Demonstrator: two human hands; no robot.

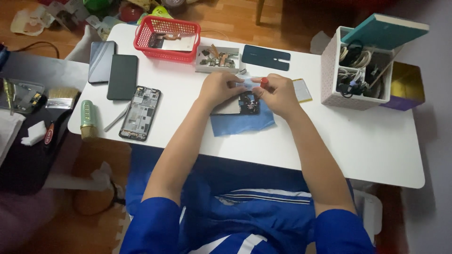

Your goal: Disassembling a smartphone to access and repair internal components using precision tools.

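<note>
Right, both hands meet over the opened phone [245,103] on the blue cloth [240,123]; your left hand [217,88] pinches a small white tube [248,83], your right hand [278,94] grips its red cap [264,83]; likely uncapping; next needs a steady twist above the phone.

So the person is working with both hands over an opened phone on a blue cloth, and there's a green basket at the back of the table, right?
Not quite: the basket is red, not green, as the head view shows. The rest holds: both the left hand and right hand work over the opened phone on the blue cloth, and the basket sits at the back of the table.
</note>
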